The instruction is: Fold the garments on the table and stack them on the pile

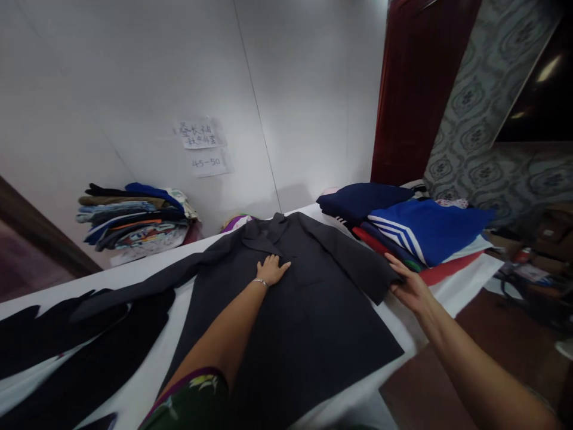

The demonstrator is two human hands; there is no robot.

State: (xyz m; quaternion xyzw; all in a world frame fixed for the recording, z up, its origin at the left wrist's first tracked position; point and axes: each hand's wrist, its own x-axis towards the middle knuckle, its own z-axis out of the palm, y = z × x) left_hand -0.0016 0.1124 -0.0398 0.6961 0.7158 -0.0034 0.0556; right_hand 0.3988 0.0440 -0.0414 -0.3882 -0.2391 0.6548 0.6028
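A dark grey suit jacket (326, 328) lies front side up across the table, collar toward the wall. My left hand (271, 270) rests flat on its chest just below the lapels, fingers spread, holding nothing. At the end of the sleeve on the right, my right hand (409, 288) has its fingers closed around the cuff edge. That sleeve (353, 257) angles out from the shoulder toward my right hand. The other sleeve (152, 286) stretches out to the left, its end over black clothing (120, 352).
A stack of folded clothes (138, 218) stands at the back left. Blue and navy garments (421, 224) are heaped at the right end of the white table (358, 388). Paper signs (203, 146) hang on the wall. Boxes (555, 230) sit at the far right.
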